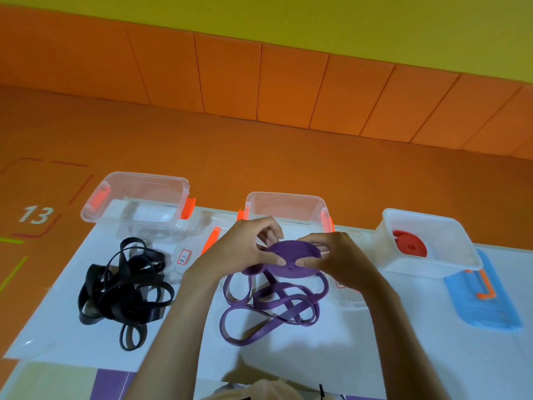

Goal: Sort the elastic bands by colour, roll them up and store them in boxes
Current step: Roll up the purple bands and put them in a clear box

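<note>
Purple roll (291, 256): a flat coil of purple elastic band, held a little above the worktop (403, 342) between the two hands.
Left hand (245, 249): grips the left side of the coil, the thumb on its top face, the fingers curled behind it.
Right hand (343, 255): grips the right side, the fingers bent round the edge.
Loose purple band (268, 310): runs down from the coil and lies in open loops on the worktop, just under the hands and nearer to the person.
Black bands (124, 287): a tangled heap, left of the left hand and apart from it.
Middle box (285, 194): clear with orange clips, just beyond both hands, partly hidden by them.
Left box (144, 176): clear, beyond and left of the left hand, behind the black heap.
White box (418, 269): right of the right hand.
Red roll (409, 246): lies inside the white box.
Blue lid (487, 307): flat on the worktop, further right of the right hand, at the near side of the white box.
</note>
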A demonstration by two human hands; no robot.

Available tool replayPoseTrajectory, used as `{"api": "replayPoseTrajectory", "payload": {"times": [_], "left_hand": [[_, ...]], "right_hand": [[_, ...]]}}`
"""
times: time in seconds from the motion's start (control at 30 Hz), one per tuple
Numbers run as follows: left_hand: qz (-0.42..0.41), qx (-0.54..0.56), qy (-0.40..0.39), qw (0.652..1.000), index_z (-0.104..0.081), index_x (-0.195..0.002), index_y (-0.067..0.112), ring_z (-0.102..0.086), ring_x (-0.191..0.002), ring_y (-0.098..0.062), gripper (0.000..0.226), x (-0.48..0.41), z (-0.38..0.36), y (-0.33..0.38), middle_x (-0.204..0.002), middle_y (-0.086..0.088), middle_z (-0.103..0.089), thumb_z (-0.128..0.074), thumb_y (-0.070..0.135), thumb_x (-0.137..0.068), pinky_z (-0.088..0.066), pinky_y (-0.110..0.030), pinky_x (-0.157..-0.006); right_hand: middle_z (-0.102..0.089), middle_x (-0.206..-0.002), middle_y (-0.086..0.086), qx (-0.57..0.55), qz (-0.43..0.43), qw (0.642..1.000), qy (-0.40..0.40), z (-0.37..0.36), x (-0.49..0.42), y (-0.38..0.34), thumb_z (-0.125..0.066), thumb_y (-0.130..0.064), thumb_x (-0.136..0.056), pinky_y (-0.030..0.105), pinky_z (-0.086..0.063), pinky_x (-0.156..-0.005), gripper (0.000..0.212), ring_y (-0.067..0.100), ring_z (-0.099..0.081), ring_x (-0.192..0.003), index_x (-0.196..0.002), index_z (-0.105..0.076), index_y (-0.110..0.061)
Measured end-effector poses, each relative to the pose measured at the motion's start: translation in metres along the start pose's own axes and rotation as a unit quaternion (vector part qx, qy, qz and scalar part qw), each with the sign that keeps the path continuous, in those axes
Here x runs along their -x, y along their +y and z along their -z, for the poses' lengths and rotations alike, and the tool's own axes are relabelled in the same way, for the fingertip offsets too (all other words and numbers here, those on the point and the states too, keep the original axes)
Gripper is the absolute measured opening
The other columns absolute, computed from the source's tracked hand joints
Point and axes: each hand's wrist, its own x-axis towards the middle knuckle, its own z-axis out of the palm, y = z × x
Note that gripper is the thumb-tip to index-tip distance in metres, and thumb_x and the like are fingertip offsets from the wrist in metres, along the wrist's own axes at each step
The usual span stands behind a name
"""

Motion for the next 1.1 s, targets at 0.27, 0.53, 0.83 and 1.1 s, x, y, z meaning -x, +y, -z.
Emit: {"api": "replayPoseTrajectory", "payload": {"times": [0.27, 0.53, 0.83, 1.1], "left_hand": [[-0.012, 0.125, 0.057, 0.99, -0.076, -0.087, 0.027, -0.075, -0.099, -0.017, 0.025, 0.012, 0.002, -0.016, -0.104, 0.005, -0.079, -0.094, 0.036, -0.073, -0.06, -0.029, -0.08], [-0.032, 0.19, 0.161, 0.968, -0.081, -0.095, 0.024, -0.07, -0.115, -0.02, 0.016, 0.011, -0.015, -0.038, -0.115, 0.003, -0.074, -0.091, 0.022, -0.083, -0.057, -0.032, -0.09], [0.014, 0.248, 0.155, 0.956, -0.077, -0.125, 0.03, -0.069, -0.119, -0.019, 0.031, 0.0, -0.033, -0.053, -0.128, 0.004, -0.072, -0.079, 0.022, -0.096, -0.058, -0.036, -0.1], [0.1, 0.333, 0.253, 0.903, -0.073, -0.103, 0.019, -0.079, -0.093, -0.032, 0.032, -0.025, -0.046, -0.05, -0.108, -0.004, -0.078, -0.09, 0.034, -0.08, -0.066, -0.051, -0.087]], "right_hand": [[-0.079, -0.101, -0.015, -0.141, -0.012, 0.99, 0.023, -0.008, 0.004, 0.003, -0.086, -0.021, -0.086, 0.021, -0.061, -0.068, 0.032, 0.01, -0.075, -0.103, -0.111, -0.072, -0.037], [-0.08, -0.103, 0.017, -0.317, -0.045, 0.942, 0.102, -0.023, 0.01, 0.016, -0.087, -0.021, -0.082, 0.048, -0.066, -0.077, 0.035, 0.038, -0.077, -0.102, -0.114, -0.079, -0.01], [-0.078, -0.109, 0.017, -0.433, -0.156, 0.871, 0.174, -0.046, 0.003, 0.035, -0.092, -0.03, -0.074, 0.037, -0.063, -0.072, 0.044, 0.035, -0.077, -0.103, -0.112, -0.081, -0.011], [-0.076, -0.115, 0.019, -0.483, -0.163, 0.835, 0.207, -0.041, -0.022, 0.039, -0.085, -0.017, -0.083, 0.044, -0.064, -0.077, 0.035, 0.039, -0.074, -0.111, -0.116, -0.079, -0.007]]}}
